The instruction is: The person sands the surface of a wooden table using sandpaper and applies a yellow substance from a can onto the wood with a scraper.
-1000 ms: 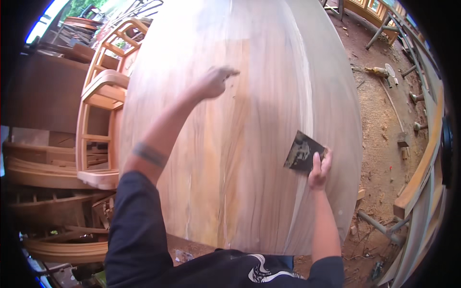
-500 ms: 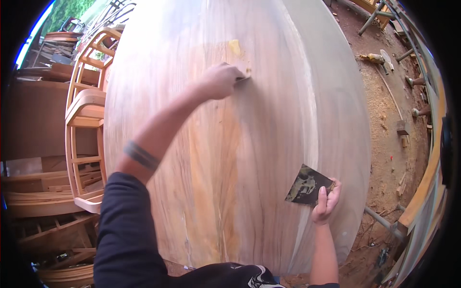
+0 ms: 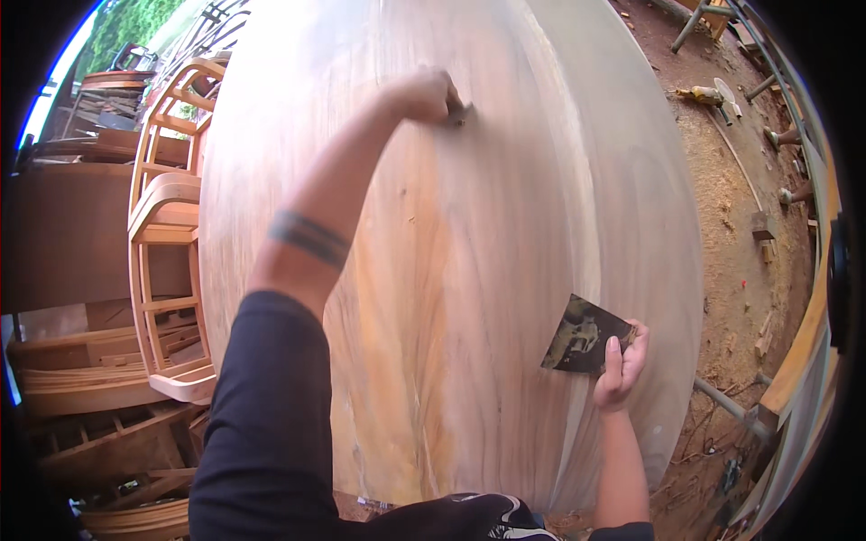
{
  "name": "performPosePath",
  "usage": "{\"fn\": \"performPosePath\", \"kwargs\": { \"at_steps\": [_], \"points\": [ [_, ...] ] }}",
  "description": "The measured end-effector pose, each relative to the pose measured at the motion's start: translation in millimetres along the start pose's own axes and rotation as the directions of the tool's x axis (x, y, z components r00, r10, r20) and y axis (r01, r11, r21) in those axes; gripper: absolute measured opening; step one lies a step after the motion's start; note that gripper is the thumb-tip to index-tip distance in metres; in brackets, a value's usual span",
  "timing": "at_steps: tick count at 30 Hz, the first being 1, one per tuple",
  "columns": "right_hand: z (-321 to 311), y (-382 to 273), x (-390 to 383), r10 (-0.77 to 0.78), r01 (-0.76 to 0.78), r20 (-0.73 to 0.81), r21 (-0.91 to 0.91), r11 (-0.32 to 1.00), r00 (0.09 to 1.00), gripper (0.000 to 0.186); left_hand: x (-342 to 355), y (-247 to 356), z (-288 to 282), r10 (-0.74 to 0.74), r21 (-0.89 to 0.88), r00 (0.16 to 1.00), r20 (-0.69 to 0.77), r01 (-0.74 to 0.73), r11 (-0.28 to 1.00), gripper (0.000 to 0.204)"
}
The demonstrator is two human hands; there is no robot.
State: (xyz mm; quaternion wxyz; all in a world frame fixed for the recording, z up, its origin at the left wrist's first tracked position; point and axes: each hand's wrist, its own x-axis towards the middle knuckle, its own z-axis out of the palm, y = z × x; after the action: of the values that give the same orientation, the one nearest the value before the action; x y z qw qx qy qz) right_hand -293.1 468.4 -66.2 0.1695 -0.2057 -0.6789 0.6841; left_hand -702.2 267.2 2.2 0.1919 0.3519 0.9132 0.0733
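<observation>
Across nearly the whole head view I see a large round wooden tabletop (image 3: 505, 270), pale and bare, with long grain streaks running from the near edge to the far edge. Its colour is uneven: a warm orange-tan band runs down the middle and toward the near left, while the right side and the far part look whitish and dusty. My left hand (image 3: 424, 95) reaches far out over the top, curled down with its fingers closed on something small and dark (image 3: 458, 113) pressed against the wood; I cannot tell what that small piece is. A dark band circles the left forearm, and a black sleeve covers the upper arm. My right hand (image 3: 618, 365) rests near the right edge of the tabletop, thumb and fingers pinching one corner of a dark, worn square sheet (image 3: 582, 335) that looks like sandpaper, mottled with lighter patches. The sheet lies flat on the wood, well apart from the left hand. Left of the tabletop stand unfinished wooden chair frames (image 3: 167, 243), pale and slatted, with stacked curved wooden parts (image 3: 81, 388) below them. To the right, the dirt floor (image 3: 749, 261) is strewn with sawdust and small wood scraps.
</observation>
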Motion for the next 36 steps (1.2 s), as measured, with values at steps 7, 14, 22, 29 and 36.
{"fn": "performPosePath", "kwargs": {
  "at_steps": [7, 14, 22, 29, 36],
  "points": [
    [-16, 14, -1, -0.041, 0.044, 0.086, -0.034, 0.998, 0.995, 0.026, -124, 92, 37, 0.001, -0.071, 0.968, 0.249, 0.017, 0.997, 0.054],
    [-2, 5, -1, -0.032, 0.034, 0.086, -0.015, 0.999, 0.996, 0.024, -36, 7, -2, -0.216, 0.033, 0.955, -0.201, 0.227, 0.973, 0.042],
    [-19, 6, -1, -0.016, 0.019, 0.098, -0.022, 1.0, 0.995, 0.024, -90, 44, 33, -0.047, -0.078, 0.998, -0.047, 0.044, 0.996, 0.04],
    [-3, 7, -5, -0.023, 0.02, 0.077, 0.044, 0.999, 0.997, 0.023, 16, -24, -37, -0.073, 0.092, 0.992, -0.101, 0.082, 0.992, 0.043],
    [-5, 1, -1, -0.027, 0.023, 0.051, 0.066, 0.998, 0.998, 0.024, -23, 17, -3, -0.031, -0.022, 0.995, 0.092, 0.033, 0.999, 0.044]
  ]
}}
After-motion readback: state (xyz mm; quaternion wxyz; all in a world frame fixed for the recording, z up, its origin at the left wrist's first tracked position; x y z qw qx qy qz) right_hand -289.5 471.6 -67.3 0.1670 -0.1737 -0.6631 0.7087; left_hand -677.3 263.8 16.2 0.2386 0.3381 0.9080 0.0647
